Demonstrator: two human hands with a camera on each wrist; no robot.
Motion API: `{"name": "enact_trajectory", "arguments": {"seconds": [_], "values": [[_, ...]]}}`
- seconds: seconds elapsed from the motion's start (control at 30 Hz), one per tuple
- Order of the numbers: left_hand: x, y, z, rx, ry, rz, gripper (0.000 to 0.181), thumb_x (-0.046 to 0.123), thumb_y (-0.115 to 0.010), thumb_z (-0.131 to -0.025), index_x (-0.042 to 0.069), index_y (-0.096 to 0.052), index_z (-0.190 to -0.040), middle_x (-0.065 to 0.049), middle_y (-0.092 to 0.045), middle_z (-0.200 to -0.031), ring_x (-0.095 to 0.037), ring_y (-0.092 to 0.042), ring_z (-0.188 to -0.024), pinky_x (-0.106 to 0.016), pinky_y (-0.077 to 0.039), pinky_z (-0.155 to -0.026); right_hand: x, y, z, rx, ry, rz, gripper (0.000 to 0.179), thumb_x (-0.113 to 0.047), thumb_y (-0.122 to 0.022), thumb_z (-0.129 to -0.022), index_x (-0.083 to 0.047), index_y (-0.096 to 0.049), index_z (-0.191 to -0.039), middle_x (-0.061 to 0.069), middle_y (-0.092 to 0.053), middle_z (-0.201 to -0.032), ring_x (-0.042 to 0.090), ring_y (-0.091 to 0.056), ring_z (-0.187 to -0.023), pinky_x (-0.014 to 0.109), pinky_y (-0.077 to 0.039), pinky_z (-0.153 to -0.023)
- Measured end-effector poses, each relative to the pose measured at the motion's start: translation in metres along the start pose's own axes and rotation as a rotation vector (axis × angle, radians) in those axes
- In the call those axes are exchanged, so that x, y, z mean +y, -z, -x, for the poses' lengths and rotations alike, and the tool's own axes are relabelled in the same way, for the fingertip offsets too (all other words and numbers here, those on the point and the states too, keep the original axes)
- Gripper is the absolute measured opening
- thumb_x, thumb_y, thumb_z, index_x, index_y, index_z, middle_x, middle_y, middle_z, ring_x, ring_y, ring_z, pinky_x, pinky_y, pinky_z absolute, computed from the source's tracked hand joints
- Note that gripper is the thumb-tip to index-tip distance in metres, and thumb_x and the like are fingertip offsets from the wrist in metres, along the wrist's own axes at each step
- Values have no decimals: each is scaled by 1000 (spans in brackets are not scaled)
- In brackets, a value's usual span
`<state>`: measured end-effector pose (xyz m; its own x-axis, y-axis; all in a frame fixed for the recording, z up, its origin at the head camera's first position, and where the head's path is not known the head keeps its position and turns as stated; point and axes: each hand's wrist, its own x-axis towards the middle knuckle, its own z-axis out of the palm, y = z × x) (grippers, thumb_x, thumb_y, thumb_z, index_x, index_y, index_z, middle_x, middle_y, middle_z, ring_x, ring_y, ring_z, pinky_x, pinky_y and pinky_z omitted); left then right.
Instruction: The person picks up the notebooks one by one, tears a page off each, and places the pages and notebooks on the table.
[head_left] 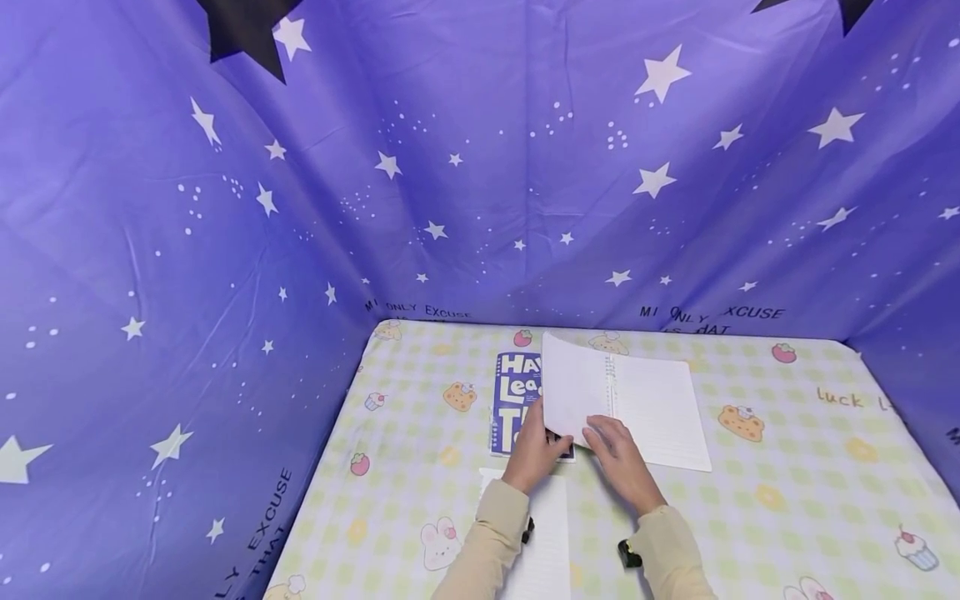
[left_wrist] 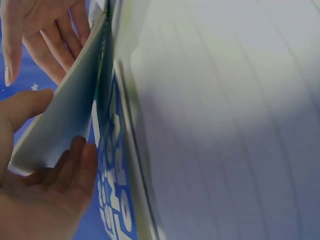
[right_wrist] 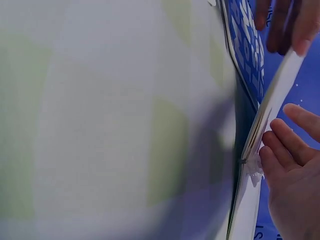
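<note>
A spiral-bound notebook (head_left: 663,408) lies open at the middle of the table, its left-hand stack of white pages (head_left: 573,387) raised at a slant. My left hand (head_left: 534,450) pinches the lower left of that stack, thumb on one face and fingers on the other, as the left wrist view shows. Close by the lower end of the spiral binding is my right hand (head_left: 618,462), its fingers loosely extended along the page edge. A blue notebook (head_left: 508,400) with large white lettering lies partly hidden under the raised pages.
White lined paper (head_left: 551,533) lies at the near side, partly covered by my left sleeve (head_left: 483,542). A checked cloth with cartoon prints covers the table (head_left: 405,467). Purple star-patterned curtains (head_left: 517,183) stand behind it and at both sides.
</note>
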<state>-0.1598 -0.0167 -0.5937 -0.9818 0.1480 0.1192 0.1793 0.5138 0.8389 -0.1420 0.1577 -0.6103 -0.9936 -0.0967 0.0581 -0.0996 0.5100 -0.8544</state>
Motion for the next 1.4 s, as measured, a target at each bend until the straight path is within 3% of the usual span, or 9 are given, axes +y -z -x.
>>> {"name": "enact_trajectory", "arguments": {"seconds": [0.17, 0.27, 0.5, 0.73, 0.93, 1.17, 1.4], "values": [[-6, -1, 2, 37, 71, -116, 75, 21, -80, -83, 0, -41, -144, -14, -54, -133, -27, -51, -124, -40, -41, -111, 1, 0, 1, -25, -36, 38, 56, -45, -42, -105, -1, -53, -138, 21, -44, -146, 42, -37, -138, 62, -32, -112], [-11, -2, 4, 69, 82, -214, 75, 27, -82, -80, 0, -46, -140, -13, -55, -129, -28, -49, -122, -43, -40, -109, 3, 0, 1, -27, -40, 61, 54, -44, -45, -104, -2, -54, -137, 19, -46, -145, 41, -38, -138, 60, -32, -113], [-15, -2, 4, 69, 112, -363, 83, 35, -81, -81, -5, -43, -143, -19, -48, -139, -33, -41, -132, -47, -32, -115, 12, -7, -2, 16, 73, 124, 36, -16, -63, -97, 0, -60, -129, 18, -55, -136, 39, -45, -132, 57, -34, -112], [-14, -2, 2, 66, 75, -456, 82, 29, -83, -79, -5, -45, -143, -21, -46, -142, -35, -40, -134, -48, -34, -114, 14, -15, 0, 44, 158, 186, 34, -7, -68, -90, 1, -65, -123, 16, -59, -129, 36, -49, -124, 56, -39, -107], [-9, -3, -1, 14, 41, -484, 72, 27, -81, -81, 0, -50, -141, -21, -47, -141, -33, -41, -133, -47, -34, -114, 12, -9, 1, 21, 139, 190, 34, -6, -67, -92, -1, -64, -125, 15, -58, -131, 37, -48, -127, 55, -38, -109], [2, -10, -8, -35, -44, -560, 66, 32, -77, -85, 3, -54, -138, -18, -50, -140, -32, -43, -132, -45, -35, -113, 7, 15, -10, 8, 141, 189, 36, -5, -63, -93, 2, -58, -129, 19, -55, -132, 42, -49, -127, 57, -38, -109], [16, -30, -11, -222, -129, -691, 73, 45, -69, -89, 11, -45, -148, -15, -44, -150, -27, -38, -140, -44, -30, -119, 11, 43, -28, 25, 159, 226, 39, -4, -60, -95, 7, -53, -131, 24, -53, -130, 43, -53, -119, 60, -41, -105]]}}
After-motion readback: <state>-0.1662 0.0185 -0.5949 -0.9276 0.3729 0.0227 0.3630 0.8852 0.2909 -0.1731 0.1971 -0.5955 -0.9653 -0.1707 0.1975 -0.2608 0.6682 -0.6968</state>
